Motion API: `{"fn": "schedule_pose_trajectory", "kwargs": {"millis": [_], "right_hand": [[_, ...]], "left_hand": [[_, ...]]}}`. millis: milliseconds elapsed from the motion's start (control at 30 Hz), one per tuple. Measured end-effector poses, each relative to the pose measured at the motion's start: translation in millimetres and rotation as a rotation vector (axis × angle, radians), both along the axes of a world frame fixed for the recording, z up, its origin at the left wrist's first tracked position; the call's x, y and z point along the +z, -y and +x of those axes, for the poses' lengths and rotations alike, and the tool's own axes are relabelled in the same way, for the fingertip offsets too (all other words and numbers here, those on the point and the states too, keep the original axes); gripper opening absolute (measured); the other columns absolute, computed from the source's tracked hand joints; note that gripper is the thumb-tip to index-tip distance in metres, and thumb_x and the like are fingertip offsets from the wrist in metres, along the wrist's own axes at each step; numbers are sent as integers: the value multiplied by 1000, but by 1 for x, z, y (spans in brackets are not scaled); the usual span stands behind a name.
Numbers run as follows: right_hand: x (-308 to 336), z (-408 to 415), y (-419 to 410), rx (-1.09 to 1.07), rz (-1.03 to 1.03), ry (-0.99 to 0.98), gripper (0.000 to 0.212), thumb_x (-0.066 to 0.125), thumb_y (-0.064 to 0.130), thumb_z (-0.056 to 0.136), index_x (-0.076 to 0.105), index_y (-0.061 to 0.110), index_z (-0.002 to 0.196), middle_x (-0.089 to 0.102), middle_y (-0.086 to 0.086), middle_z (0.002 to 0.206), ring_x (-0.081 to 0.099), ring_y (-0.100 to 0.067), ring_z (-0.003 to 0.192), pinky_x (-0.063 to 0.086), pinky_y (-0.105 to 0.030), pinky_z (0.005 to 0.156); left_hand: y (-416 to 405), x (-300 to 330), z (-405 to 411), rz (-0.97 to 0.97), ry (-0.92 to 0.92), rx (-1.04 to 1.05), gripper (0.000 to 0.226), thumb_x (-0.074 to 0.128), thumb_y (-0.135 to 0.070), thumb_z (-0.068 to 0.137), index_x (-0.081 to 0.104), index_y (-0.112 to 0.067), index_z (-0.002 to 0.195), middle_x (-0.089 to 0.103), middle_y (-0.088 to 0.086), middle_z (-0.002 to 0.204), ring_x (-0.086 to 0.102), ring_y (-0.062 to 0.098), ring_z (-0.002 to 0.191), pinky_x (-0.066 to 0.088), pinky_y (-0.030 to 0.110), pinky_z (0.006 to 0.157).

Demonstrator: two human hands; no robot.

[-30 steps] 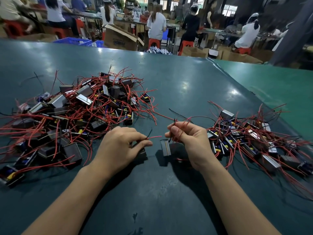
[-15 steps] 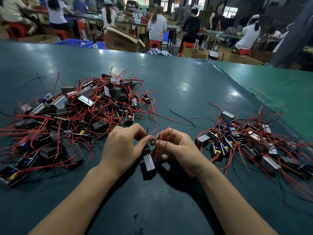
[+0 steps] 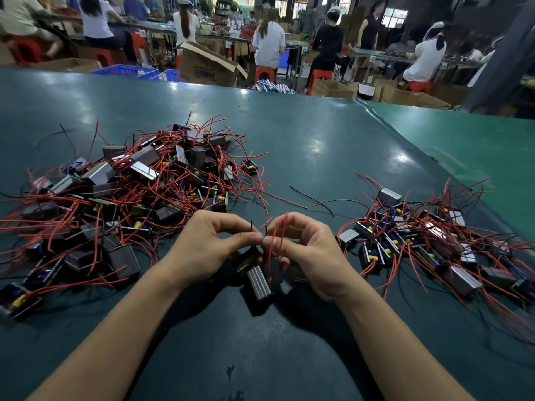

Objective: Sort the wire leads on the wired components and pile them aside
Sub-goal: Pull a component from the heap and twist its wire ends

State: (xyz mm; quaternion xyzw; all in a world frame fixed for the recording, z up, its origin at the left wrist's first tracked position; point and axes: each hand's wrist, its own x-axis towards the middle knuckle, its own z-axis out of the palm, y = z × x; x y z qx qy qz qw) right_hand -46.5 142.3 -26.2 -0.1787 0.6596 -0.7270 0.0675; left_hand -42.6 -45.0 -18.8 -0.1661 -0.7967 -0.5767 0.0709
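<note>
Both hands, left hand (image 3: 208, 250) and right hand (image 3: 304, 250), pinch red wires (image 3: 272, 241) above a small block (image 3: 258, 282) hanging just over the table (image 3: 289, 146). Tugging could snag neighbouring leads or snap one.

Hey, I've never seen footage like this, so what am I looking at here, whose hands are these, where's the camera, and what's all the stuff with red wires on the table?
There is no machine here: these are a person's own two bare hands, filmed by a wide-angle camera worn on their head and looking forward and down. There is only this one view. The left hand and right hand meet in the middle, each pinching thin red and black wire leads that come from a small boxy component hanging just below the fingers. On the dark green table lie two heaps of the same parts: a big tangled pile on the left and a smaller pile on the right. Behind the table other workers sit at benches among cardboard boxes.
</note>
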Motion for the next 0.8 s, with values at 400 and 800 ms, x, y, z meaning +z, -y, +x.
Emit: {"fn": "schedule_pose_trajectory", "kwargs": {"millis": [400, 800], "right_hand": [[-3, 0, 3, -69, 0, 29, 17, 65, -4, 87, 67, 12, 81, 71, -4, 79, 66, -16, 77, 52, -22, 61], [-3, 3, 7, -38, 110, -86, 25, 78, 16, 80, 64, 23, 99, 69, 5, 96, 65, -8, 82, 52, -25, 67]], "left_hand": [[-14, -13, 3, 175, 66, 6, 14, 73, -20, 71, 78, -14, 82, 69, 1, 89, 67, 12, 85, 55, 30, 81], [-16, -12, 9, -410, -529, 364, 12, 69, -16, 79, 76, -7, 81, 68, 9, 101, 64, 27, 92, 53, 37, 80]]}}
